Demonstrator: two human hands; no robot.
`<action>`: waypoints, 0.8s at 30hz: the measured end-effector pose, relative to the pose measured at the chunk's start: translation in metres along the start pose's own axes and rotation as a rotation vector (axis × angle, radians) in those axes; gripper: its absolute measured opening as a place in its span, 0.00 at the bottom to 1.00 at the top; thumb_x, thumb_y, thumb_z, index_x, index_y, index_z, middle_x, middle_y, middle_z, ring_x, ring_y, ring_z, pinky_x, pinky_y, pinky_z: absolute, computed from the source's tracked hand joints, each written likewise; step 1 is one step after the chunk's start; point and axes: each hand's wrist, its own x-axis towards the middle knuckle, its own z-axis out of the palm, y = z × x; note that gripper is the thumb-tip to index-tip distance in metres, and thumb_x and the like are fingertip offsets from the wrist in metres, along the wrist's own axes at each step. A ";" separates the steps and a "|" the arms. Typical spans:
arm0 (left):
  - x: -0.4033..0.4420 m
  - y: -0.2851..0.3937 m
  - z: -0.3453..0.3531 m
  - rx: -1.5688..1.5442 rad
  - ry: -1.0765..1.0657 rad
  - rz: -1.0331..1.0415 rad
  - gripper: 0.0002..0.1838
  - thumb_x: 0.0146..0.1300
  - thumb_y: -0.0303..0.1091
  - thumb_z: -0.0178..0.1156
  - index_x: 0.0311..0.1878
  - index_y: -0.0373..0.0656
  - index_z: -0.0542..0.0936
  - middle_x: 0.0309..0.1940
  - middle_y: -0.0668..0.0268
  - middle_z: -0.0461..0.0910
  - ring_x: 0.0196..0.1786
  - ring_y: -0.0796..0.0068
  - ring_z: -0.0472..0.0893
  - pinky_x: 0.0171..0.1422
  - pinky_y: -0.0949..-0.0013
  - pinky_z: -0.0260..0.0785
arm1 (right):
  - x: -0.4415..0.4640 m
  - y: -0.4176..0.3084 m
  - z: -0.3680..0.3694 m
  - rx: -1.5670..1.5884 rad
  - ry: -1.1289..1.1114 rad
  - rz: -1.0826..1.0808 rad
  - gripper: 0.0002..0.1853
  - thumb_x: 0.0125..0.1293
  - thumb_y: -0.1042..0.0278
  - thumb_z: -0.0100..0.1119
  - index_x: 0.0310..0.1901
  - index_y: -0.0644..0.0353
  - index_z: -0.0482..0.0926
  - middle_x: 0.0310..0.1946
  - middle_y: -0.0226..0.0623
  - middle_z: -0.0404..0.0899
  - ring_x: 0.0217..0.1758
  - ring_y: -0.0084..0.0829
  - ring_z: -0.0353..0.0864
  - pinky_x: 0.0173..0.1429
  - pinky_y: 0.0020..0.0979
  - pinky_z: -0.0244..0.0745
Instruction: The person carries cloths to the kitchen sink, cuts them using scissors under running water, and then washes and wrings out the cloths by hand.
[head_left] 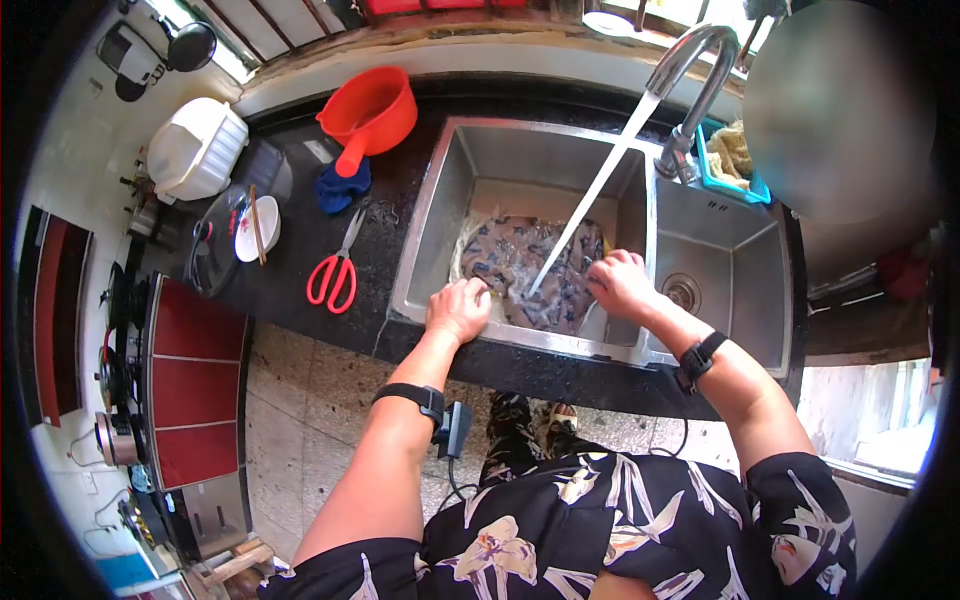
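A grey-brown cloth [535,270] with dark star shapes lies wet and bunched in the left basin of the steel sink [425,235]. From the curved faucet [700,60], a stream of water runs onto its middle. My left hand [460,308] is at the basin's front left, its fingers curled at the near left edge of the cloth. At the cloth's right side, my right hand [620,284] pinches its edge. The fingertips of both hands are partly hidden. What kind of cloth item it is, I cannot tell.
On the black counter to the left are red-handled scissors [333,275], a red dipper [368,112], a blue rag [342,187] and a white bowl [257,230] with chopsticks across it. A blue basket [762,188] stands behind the right basin [740,270].
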 end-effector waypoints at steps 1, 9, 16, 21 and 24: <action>0.000 0.000 0.000 0.004 -0.006 -0.009 0.12 0.52 0.42 0.47 0.35 0.50 0.76 0.36 0.63 0.77 0.40 0.61 0.76 0.44 0.62 0.67 | -0.004 -0.001 -0.003 -0.159 0.048 -0.104 0.08 0.50 0.62 0.54 0.27 0.57 0.76 0.25 0.36 0.74 0.40 0.36 0.71 0.48 0.37 0.62; 0.002 0.003 -0.005 0.016 -0.090 -0.070 0.12 0.52 0.41 0.46 0.35 0.51 0.76 0.36 0.61 0.77 0.41 0.58 0.75 0.46 0.59 0.67 | -0.015 0.001 -0.002 -0.044 0.100 -0.092 0.04 0.48 0.67 0.52 0.21 0.56 0.72 0.22 0.33 0.73 0.34 0.34 0.71 0.43 0.34 0.62; 0.000 0.004 -0.004 0.024 -0.101 -0.114 0.12 0.51 0.41 0.46 0.33 0.51 0.77 0.35 0.60 0.77 0.41 0.57 0.75 0.46 0.58 0.67 | -0.012 -0.002 0.000 -0.086 0.058 -0.004 0.04 0.48 0.67 0.52 0.21 0.55 0.73 0.23 0.33 0.74 0.35 0.33 0.71 0.43 0.33 0.63; 0.002 0.005 -0.006 0.034 -0.132 -0.126 0.12 0.51 0.41 0.46 0.33 0.51 0.77 0.34 0.59 0.77 0.40 0.57 0.76 0.45 0.58 0.67 | -0.010 -0.005 -0.003 -0.134 -0.057 0.073 0.05 0.48 0.66 0.51 0.21 0.55 0.74 0.23 0.33 0.75 0.35 0.33 0.72 0.44 0.34 0.63; 0.002 0.004 -0.004 0.036 -0.136 -0.133 0.12 0.50 0.41 0.46 0.32 0.51 0.77 0.34 0.59 0.77 0.40 0.57 0.75 0.45 0.58 0.67 | -0.010 -0.005 -0.003 -0.117 -0.050 0.095 0.05 0.48 0.66 0.51 0.21 0.55 0.73 0.22 0.33 0.75 0.34 0.33 0.73 0.44 0.35 0.64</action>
